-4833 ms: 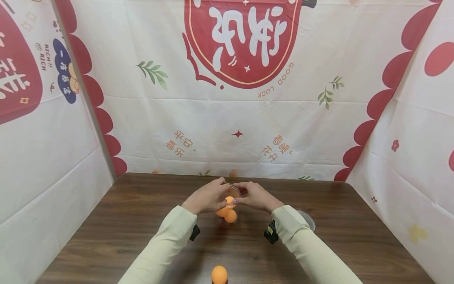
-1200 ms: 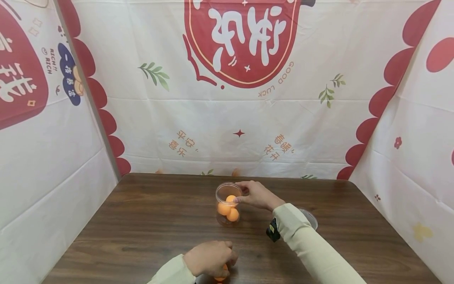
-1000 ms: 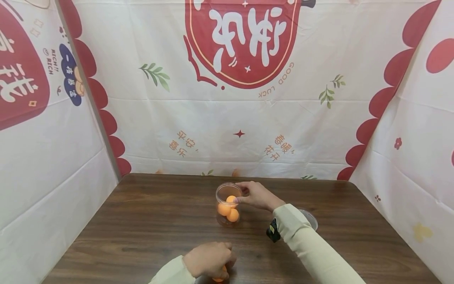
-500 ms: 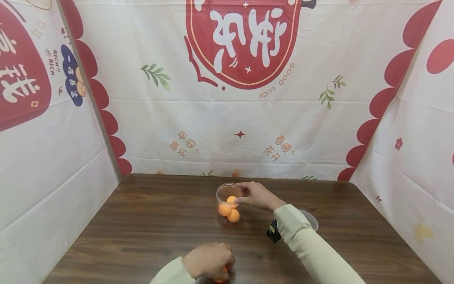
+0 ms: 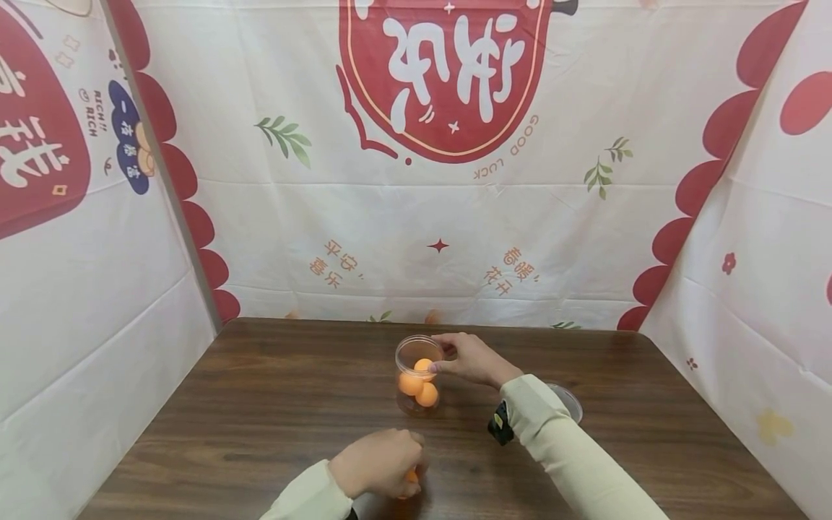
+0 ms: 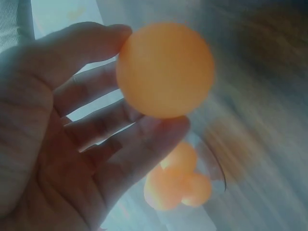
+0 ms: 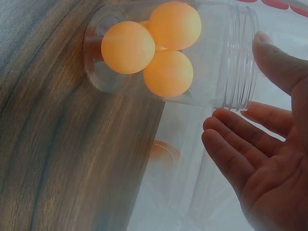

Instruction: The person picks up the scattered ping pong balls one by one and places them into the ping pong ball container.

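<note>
Look, right now the left hand (image 5: 380, 462) pinches an orange ping-pong ball (image 6: 165, 70) between thumb and fingertips, nearer us than the clear plastic jar (image 7: 238, 57), which stands upright on the wooden table (image 5: 260, 404), orange balls (image 7: 127, 47) inside, its rim gripped by the right hand (image 5: 477, 360).

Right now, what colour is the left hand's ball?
The ball is orange, clearest in the left wrist view.

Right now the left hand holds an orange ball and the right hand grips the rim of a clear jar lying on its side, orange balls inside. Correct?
Not quite: the clear jar stands upright on the table, as the head view shows. The right hand does grip its rim, and the left hand holds an orange ball.
</note>
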Demonstrator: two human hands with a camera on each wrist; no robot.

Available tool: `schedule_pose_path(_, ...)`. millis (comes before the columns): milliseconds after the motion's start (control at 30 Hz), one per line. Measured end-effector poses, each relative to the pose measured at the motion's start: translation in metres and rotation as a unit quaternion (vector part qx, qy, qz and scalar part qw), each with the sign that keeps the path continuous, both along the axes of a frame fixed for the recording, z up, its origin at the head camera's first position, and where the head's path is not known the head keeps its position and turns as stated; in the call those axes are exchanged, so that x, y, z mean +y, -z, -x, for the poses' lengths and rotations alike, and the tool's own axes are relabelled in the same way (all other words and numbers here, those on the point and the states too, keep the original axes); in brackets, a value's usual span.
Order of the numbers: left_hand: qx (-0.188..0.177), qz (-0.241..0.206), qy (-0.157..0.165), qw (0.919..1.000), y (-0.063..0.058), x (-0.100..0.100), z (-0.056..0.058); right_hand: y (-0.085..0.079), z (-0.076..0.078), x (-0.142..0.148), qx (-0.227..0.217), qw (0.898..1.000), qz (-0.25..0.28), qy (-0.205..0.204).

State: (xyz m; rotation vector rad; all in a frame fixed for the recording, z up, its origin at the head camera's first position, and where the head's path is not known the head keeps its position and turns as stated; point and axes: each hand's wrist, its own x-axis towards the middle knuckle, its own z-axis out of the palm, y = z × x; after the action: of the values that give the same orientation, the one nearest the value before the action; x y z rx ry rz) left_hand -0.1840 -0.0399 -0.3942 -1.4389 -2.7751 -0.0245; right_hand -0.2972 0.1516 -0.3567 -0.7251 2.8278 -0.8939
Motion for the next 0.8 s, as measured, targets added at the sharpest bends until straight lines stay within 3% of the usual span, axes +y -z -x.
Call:
schedule_pose_path(233,0.021,-0.023,0.008,0.9995,-0.007,-0.005,0.007,0.000,0.000,0.000,0.009,1.000,0.001,-0.004)
schedule_pose_path(667,0.036,-0.081,-0.001,0.9961,-0.036,-0.014,0.026,0.000,0.001,0.001,0.018,1.000,-0.003,-0.010)
schedule_pose_path(800,0.020,-0.103,-0.002,0.9945,-0.040,-0.016,0.035,-0.002,0.001,0.001,0.014,1.000,-0.007,-0.002)
